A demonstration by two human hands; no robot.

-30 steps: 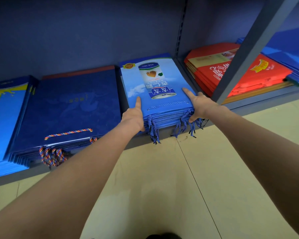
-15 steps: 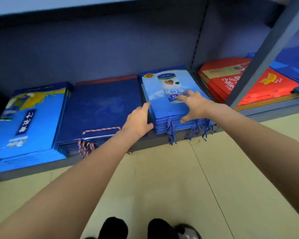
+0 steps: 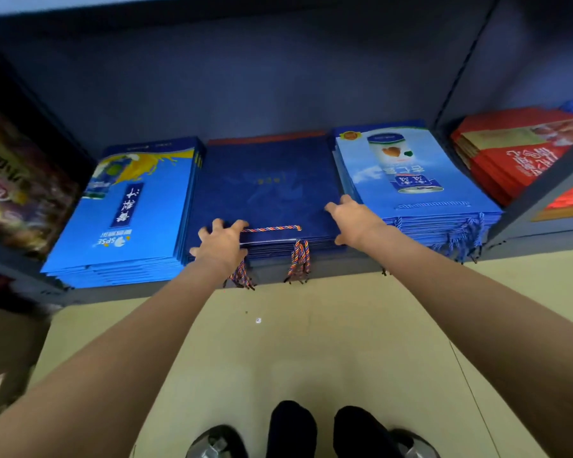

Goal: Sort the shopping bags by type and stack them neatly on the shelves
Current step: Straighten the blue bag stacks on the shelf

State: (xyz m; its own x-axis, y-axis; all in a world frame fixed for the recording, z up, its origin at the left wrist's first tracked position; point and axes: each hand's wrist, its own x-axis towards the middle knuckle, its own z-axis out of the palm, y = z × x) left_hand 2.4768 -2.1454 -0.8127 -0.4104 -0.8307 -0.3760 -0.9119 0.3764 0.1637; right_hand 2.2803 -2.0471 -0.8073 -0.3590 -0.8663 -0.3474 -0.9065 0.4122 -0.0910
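Both hands at the navy stack (image 3: 265,190). Left hand (image 3: 220,244), fingers spread, rests on its front-left corner. Right hand (image 3: 353,221), apparently relaxed, touches its right edge.

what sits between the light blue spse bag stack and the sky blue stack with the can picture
The dark navy bag stack lies between them in the head view, with the left hand and right hand on its front corners.
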